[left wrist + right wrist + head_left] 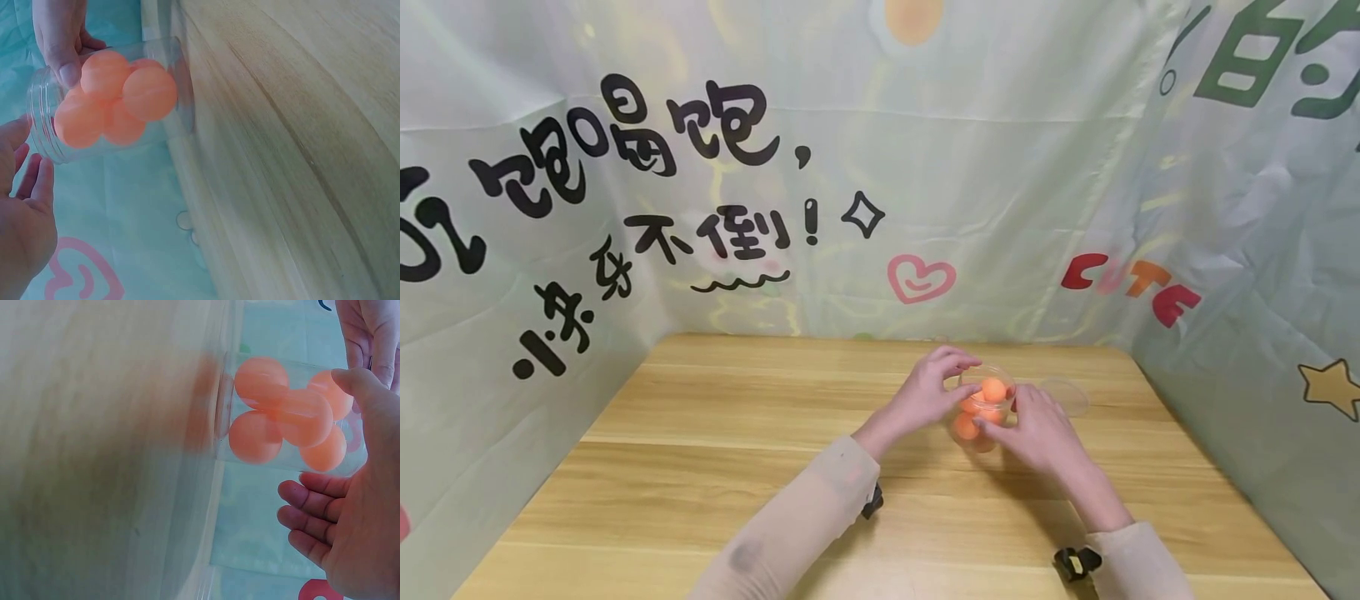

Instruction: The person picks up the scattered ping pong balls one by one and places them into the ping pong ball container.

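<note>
A clear plastic jar [982, 442] stands upright on the table, its mouth uncovered. Several orange balls [994, 390] that look like ping-pong balls fill it up to near the rim. My left hand [931, 387] holds the jar's rim from the left, thumb and fingers spread around the mouth. From the other side my right hand [1041, 429] grips the jar, its thumb across the near wall. In the right wrist view the right hand [369, 512] has its thumb on one side of the jar and curled fingers on the other.
A clear round lid [1067, 397] lies flat on the wooden table [737, 467], just right of the jar and behind the right hand. Printed cloth walls [820, 300] close off the table's back and sides.
</note>
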{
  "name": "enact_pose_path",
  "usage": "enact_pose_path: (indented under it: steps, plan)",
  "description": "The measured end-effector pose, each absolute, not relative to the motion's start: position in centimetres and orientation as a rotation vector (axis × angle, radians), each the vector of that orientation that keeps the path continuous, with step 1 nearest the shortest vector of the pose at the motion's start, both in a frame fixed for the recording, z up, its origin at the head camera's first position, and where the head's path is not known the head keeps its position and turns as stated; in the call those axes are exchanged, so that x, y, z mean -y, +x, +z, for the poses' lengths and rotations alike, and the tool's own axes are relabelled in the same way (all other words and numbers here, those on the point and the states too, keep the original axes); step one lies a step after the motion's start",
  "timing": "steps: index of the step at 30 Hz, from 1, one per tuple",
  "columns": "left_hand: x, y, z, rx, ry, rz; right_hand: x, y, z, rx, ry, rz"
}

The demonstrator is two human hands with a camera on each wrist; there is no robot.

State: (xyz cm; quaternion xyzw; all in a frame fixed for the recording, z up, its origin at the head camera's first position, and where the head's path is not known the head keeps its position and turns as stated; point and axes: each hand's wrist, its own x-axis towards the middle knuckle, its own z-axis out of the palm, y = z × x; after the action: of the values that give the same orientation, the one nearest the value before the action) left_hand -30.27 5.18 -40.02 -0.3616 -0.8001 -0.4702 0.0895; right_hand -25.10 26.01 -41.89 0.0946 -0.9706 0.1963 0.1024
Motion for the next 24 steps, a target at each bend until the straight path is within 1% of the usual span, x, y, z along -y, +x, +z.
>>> enact_pose_path:
  steps: [10,18,24]
  plan:
    - [-5.1,-30.1,-40.0,2.364,-1.085,-1.386,-26.1,-25.2,-42.0,2.844,0.305,0.576]
    - [-4.7,-29.6,-40.1,2.330,-1.093,-1.157,-26.3,-25.2,-42.0,2.801,0.339,0.591]
    - [-4.0,-29.1,-40.1,2.283,-1.056,-1.115,-26.4,-25.4,-42.1,2.685,0.324,0.693]
